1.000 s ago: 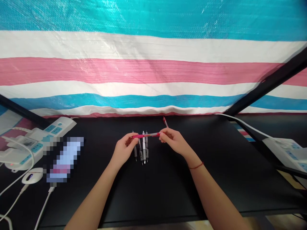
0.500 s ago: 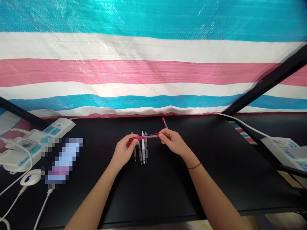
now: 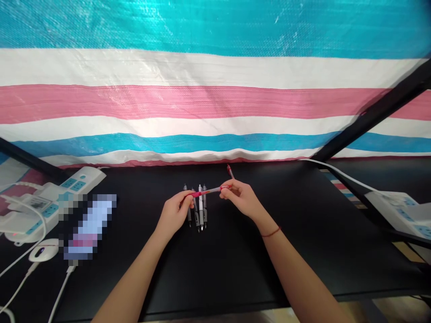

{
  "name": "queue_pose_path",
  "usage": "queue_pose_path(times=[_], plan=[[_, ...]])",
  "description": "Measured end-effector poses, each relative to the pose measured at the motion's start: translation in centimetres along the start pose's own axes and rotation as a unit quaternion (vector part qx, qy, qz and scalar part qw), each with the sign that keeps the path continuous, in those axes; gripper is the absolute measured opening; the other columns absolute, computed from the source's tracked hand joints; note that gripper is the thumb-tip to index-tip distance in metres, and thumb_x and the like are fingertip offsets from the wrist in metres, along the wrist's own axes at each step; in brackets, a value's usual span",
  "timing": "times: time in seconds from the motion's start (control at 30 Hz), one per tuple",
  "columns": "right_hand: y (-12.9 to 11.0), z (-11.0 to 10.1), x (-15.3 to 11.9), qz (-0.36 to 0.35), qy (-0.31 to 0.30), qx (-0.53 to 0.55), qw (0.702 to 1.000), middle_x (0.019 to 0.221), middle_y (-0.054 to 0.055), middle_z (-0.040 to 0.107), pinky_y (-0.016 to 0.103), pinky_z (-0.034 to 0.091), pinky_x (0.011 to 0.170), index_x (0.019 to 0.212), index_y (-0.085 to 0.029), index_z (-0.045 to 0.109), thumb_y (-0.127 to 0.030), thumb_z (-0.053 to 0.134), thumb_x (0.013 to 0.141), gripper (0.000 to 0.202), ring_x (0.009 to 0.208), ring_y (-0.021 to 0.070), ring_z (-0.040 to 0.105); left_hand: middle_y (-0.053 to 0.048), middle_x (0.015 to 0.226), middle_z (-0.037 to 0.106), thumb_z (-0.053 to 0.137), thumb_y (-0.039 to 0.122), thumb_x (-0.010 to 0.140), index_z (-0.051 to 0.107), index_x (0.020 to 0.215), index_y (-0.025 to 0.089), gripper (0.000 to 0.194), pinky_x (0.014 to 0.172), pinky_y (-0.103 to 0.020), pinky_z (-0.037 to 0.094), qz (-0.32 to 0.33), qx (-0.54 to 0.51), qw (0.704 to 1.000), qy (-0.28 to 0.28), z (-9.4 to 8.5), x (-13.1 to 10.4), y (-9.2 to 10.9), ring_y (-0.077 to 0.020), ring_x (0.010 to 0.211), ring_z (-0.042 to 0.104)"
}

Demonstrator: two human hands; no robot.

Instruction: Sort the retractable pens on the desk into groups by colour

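A red pen with a clear barrel is held level between both hands. My left hand pinches its left end, closed around the red grip part. At the other end, my right hand is closed on the pen with thumb and fingers. Below and behind it, several pens lie side by side on the black table, among them a white pen and grey-black pens. Another red pen lies just beyond my right hand, partly hidden by it.
On the left are a white power strip with plugs, a blurred phone on a cable, and a small white device. Another power strip sits at the right. Black frame bars and a striped sheet stand behind.
My right hand has slid slightly left along the red pen. The pen now tilts a little, its right end higher. The pens on the table have not moved.
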State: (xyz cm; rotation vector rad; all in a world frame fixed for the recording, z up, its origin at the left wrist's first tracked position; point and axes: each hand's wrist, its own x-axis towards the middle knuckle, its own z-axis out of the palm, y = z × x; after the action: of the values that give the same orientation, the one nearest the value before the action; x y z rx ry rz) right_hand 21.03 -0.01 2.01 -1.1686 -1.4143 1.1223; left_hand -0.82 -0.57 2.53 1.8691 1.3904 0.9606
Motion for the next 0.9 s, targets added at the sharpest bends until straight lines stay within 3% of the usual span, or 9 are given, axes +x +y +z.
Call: queue_pose_path(times=[0.23, 0.4, 0.53, 0.63, 0.77, 0.9], plan=[[-0.4, 1.1, 0.0, 0.024, 0.029, 0.105, 0.994, 0.047, -0.003, 0.050, 0.028, 0.044, 0.058, 0.058, -0.020, 0.053, -0.053, 0.064, 0.076, 0.039, 0.053, 0.0136, 0.054, -0.004, 0.080, 0.068, 0.043, 0.028, 0.090, 0.065, 0.098, 0.019, 0.026, 0.073, -0.028, 0.052, 0.105, 0.069, 0.992, 0.030, -0.1, -0.4, 0.3, -0.0163, 0.072, 0.064], [-0.4, 1.8, 0.1, 0.075, 0.054, 0.178, 0.980, 0.040, -0.007, 0.034, 0.026, 0.040, 0.050, 0.048, -0.021, 0.040, -0.052, 0.067, 0.073, 0.048, 0.045, 0.0122, 0.049, -0.007, 0.093, 0.071, 0.045, 0.031, 0.091, 0.067, 0.102, 0.021, 0.027, 0.082, -0.031, 0.051, 0.134, 0.087, 0.986, 0.046, 0.1, -0.7, 0.5, -0.0191, 0.084, 0.065], [-0.3, 2.0, 0.2, 0.089, 0.071, 0.189, 0.975, 0.047, -0.004, 0.046, 0.025, 0.043, 0.049, 0.056, -0.020, 0.048, -0.056, 0.069, 0.069, 0.044, 0.047, 0.0110, 0.051, -0.007, 0.088, 0.071, 0.049, 0.032, 0.088, 0.067, 0.099, 0.020, 0.025, 0.076, -0.030, 0.051, 0.101, 0.077, 0.991, 0.038, 0.3, -0.8, 0.6, -0.0188, 0.078, 0.064], [-0.3, 2.0, 0.3, 0.090, 0.073, 0.176, 0.978, 0.060, -0.001, 0.060, 0.025, 0.048, 0.052, 0.071, -0.018, 0.058, -0.061, 0.069, 0.067, 0.044, 0.054, 0.0122, 0.058, -0.004, 0.080, 0.069, 0.051, 0.033, 0.085, 0.068, 0.096, 0.019, 0.024, 0.065, -0.026, 0.050, 0.050, 0.043, 0.998, -0.014, 0.6, -1.0, 1.1, -0.0170, 0.070, 0.063], [-0.6, 1.7, 0.3, 0.065, 0.064, 0.185, 0.978, 0.075, 0.003, 0.068, 0.027, 0.053, 0.056, 0.088, -0.019, 0.061, -0.059, 0.068, 0.069, 0.045, 0.060, 0.0138, 0.064, -0.003, 0.077, 0.070, 0.049, 0.035, 0.086, 0.067, 0.107, 0.018, 0.032, 0.066, -0.027, 0.051, -0.015, -0.056, 0.994, -0.089, 1.2, -1.3, 1.6, -0.0169, 0.069, 0.065], [-0.9, 1.4, 0.1, 0.041, 0.065, 0.169, 0.983, 0.072, 0.004, 0.069, 0.030, 0.053, 0.057, 0.080, -0.018, 0.060, -0.057, 0.069, 0.070, 0.041, 0.054, 0.0128, 0.061, -0.003, 0.079, 0.071, 0.050, 0.036, 0.086, 0.070, 0.097, 0.019, 0.028, 0.065, -0.027, 0.051, -0.029, -0.086, 0.988, -0.128, 1.6, -1.6, 2.0, -0.0176, 0.070, 0.065]])
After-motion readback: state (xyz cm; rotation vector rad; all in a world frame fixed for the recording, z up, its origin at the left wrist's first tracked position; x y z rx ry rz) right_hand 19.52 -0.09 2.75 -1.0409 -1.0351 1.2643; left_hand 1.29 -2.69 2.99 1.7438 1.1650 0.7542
